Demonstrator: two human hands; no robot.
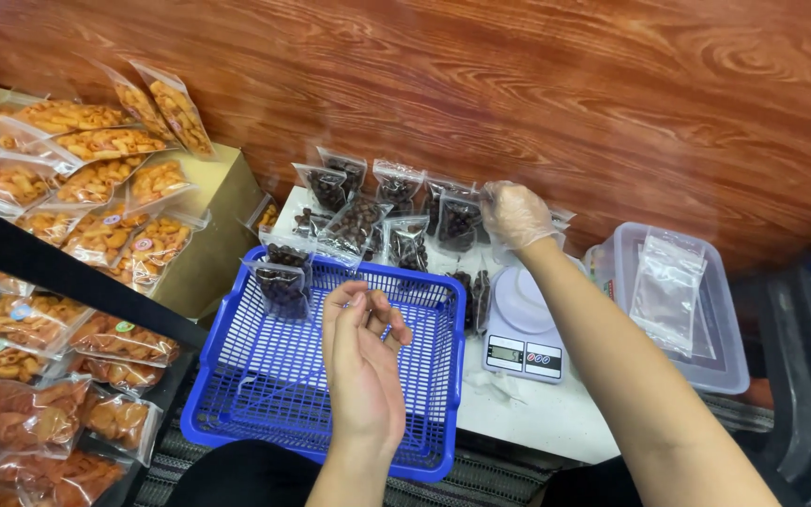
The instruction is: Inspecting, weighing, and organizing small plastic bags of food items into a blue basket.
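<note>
My left hand [363,352] is bare and hovers over a blue plastic basket [237,376], its fingertips pinched together. Just above them a clear bag of dark dried fruit [354,227] hangs tilted; I cannot tell whether the fingers hold it. Two similar bags [283,277] lean in the basket's far left corner. My right hand [516,214], in a clear glove, reaches over a small white kitchen scale [523,329]. Its fingers curl on the top of a bag in the back row of dark fruit bags [459,223] by the wooden wall.
Several bags of orange dried fruit [96,178] are stacked on a cardboard box and a lower shelf at left. A clear lidded tub [720,319] holding empty bags [665,291] stands at right of the scale. The white table [537,413] bears the scale.
</note>
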